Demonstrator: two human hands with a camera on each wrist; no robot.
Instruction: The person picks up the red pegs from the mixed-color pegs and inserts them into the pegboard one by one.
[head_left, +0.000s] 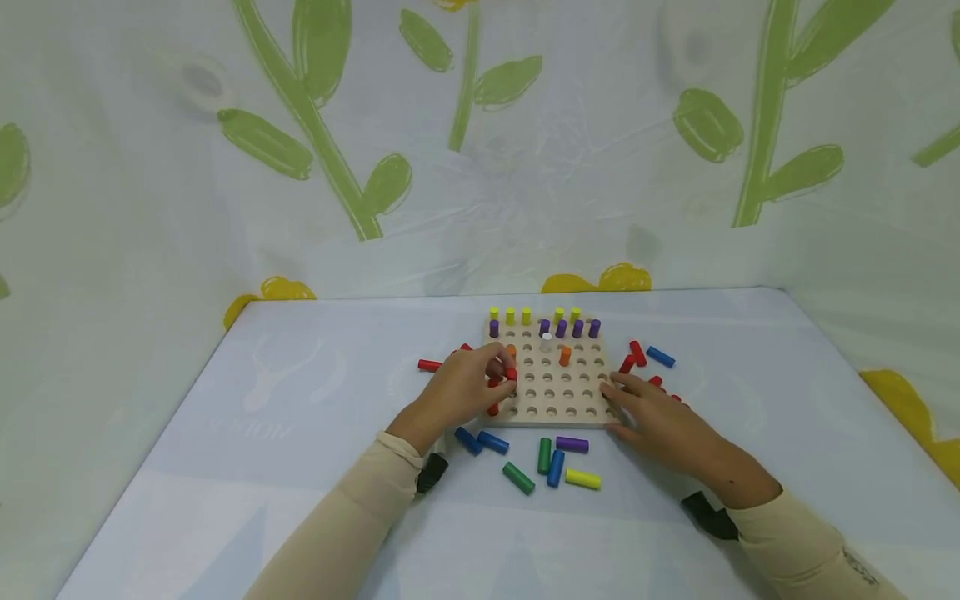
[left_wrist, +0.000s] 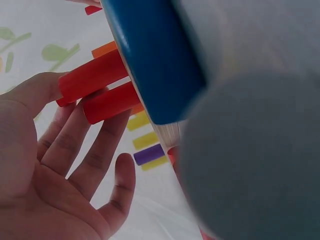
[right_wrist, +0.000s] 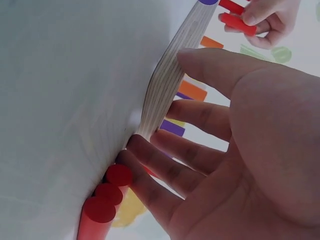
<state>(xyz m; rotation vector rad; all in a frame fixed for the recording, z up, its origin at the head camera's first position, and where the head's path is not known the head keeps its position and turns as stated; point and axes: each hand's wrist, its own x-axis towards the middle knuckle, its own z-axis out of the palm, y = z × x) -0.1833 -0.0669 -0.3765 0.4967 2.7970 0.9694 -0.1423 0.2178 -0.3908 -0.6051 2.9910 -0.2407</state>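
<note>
Head view: left hand (head_left: 468,379) pinches a red cylindrical peg (head_left: 512,374) at 9 o'clock on the pale wooden pegboard (head_left: 559,402); reads as a seating step, calling for peg plumb over hole. Left wrist: thumb and fingers curled round it, seating unclear. Right wrist: right hand (right_wrist: 255,145), fingers loosely extended, gripping nothing, touches the board's 4 o'clock edge.

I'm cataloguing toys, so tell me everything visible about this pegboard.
The pegboard looks like pale wood, with layered edges and rows of round holes, many empty. It lies flat on the table. Yellow pegs line its far edge; purple ones, a white one, orange ones and red ones stand in it. The right hand touches its right edge; the left hand holds a red peg at its left.
</note>
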